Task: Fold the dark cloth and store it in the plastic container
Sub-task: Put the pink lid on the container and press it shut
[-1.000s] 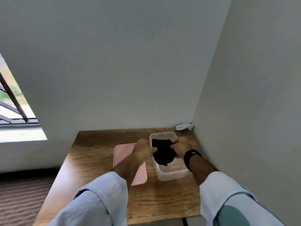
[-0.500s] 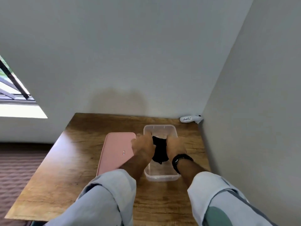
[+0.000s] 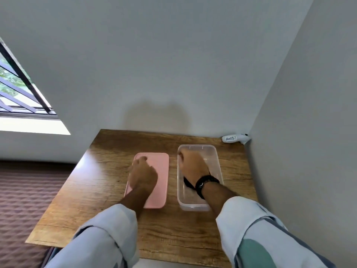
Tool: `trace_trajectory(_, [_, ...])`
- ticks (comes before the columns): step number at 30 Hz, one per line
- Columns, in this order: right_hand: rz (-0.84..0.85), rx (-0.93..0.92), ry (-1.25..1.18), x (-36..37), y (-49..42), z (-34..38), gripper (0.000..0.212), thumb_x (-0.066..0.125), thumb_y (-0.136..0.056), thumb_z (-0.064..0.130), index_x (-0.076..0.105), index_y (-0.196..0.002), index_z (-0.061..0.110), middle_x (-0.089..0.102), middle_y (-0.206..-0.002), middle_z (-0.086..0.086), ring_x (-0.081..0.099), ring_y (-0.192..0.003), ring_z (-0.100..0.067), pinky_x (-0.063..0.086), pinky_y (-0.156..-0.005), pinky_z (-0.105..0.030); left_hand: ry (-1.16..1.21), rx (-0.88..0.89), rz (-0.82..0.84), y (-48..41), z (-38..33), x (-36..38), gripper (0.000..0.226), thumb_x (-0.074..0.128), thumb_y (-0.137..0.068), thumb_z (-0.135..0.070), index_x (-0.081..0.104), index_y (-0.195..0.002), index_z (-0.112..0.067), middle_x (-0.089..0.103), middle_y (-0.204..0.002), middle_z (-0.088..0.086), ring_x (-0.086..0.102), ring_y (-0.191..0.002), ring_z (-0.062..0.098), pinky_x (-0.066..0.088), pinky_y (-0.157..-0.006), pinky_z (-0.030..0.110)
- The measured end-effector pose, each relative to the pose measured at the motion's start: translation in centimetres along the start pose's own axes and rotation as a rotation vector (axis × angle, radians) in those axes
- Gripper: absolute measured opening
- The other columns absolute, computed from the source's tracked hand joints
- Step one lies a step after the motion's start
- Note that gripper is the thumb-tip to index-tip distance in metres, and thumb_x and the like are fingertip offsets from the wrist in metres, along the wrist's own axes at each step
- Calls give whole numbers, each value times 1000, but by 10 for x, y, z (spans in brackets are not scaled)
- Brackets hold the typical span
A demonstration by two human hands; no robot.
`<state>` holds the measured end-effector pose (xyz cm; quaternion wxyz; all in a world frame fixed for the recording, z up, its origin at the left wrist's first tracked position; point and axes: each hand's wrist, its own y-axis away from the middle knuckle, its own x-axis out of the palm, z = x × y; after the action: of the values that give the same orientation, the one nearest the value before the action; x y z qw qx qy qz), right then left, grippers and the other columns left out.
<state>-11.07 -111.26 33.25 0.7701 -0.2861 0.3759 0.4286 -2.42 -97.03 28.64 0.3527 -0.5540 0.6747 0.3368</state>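
Observation:
A clear plastic container (image 3: 216, 161) stands on the wooden table (image 3: 108, 190) at the right. My right hand (image 3: 192, 166) is down inside it, pressing on the dark cloth (image 3: 187, 183), of which only a small edge shows beside my wrist. The fingers are curled downward and hide most of the cloth. My left hand (image 3: 143, 173) rests on the pink lid (image 3: 158, 182), which lies flat just left of the container. Its fingers are loosely spread over the lid's left side.
A white device labelled AW057 (image 3: 234, 138) lies in the table's far right corner against the walls. Walls stand close behind and to the right of the table. A window (image 3: 17, 93) is at the left, and patterned flooring (image 3: 29, 200) lies below the table's left edge.
Both hands held the dark cloth over the container. Now my left hand has let go and moved left onto the pink lid, while my right hand has pushed the cloth down into the container.

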Motion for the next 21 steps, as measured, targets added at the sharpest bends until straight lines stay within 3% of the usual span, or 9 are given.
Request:
trace_trajectory(2, [56, -114, -84, 18, 1, 27, 24, 46, -98, 16, 67, -110, 13, 74, -101, -8, 68, -92, -25, 56, -79, -39, -99, -206, 94, -5, 33, -4, 57, 59, -94, -19, 45, -147, -5, 54, -145, 21, 58, -128, 38, 54, -102, 47])
trace_trajectory(4, [174, -102, -62, 46, 7, 49, 26, 44, -98, 14, 64, -114, 10, 72, -108, -11, 67, -99, -29, 56, -83, -40, -188, -304, 173, -7, 56, -5, 58, 58, -96, -21, 42, -147, 1, 54, -143, 25, 60, -125, 39, 56, -100, 46])
trace_trajectory(7, [358, 262, -18, 95, 23, 62, 33, 46, -97, 10, 54, -129, 8, 57, -132, -15, 58, -121, -33, 50, -94, -36, -168, -356, 173, -9, 75, -1, 55, 59, -95, -20, 46, -145, -1, 54, -143, 23, 58, -126, 42, 54, -102, 53])
trace_trajectory(9, [368, 547, -1, 116, 31, 66, 43, 39, -102, 10, 41, -144, 6, 38, -151, -17, 42, -139, -33, 40, -112, -38, -112, -341, 166, -12, 82, 0, 45, 59, -95, -17, 56, -137, -4, 60, -135, 22, 62, -119, 42, 58, -96, 53])
trace_trajectory(11, [353, 658, -7, 125, 35, 66, 47, 28, -104, 7, 30, -152, 5, 28, -159, -20, 31, -146, -34, 30, -120, -42, -25, -315, 172, -14, 86, 1, 30, 58, -95, -12, 66, -123, -6, 69, -122, 19, 68, -107, 37, 61, -89, 49])
trace_trajectory(14, [332, 696, -37, 124, 31, 73, 53, 41, -102, 11, 29, -153, 7, 35, -155, -20, 38, -142, -35, 38, -115, -43, 99, -302, 195, -16, 95, 2, 29, 51, -97, -11, 73, -114, -8, 74, -114, 16, 68, -95, 31, 61, -82, 41])
trace_trajectory(18, [240, 608, -36, 98, 22, 80, 48, 49, -100, 16, 40, -145, 1, 47, -147, -19, 49, -134, -36, 43, -110, -44, 330, -394, 142, -16, 108, -13, 35, 48, -102, -21, 69, -129, -12, 67, -105, 7, 62, -80, 22, 53, -63, 33])
trace_trajectory(21, [55, 462, 123, 63, 10, 90, 43, 46, -99, 4, 45, -142, 0, 48, -144, -19, 50, -132, -36, 45, -107, -45, 522, -341, 157, -20, 96, -29, 34, 55, -102, -25, 68, -130, -11, 71, -119, 11, 66, -102, 31, 61, -90, 49])
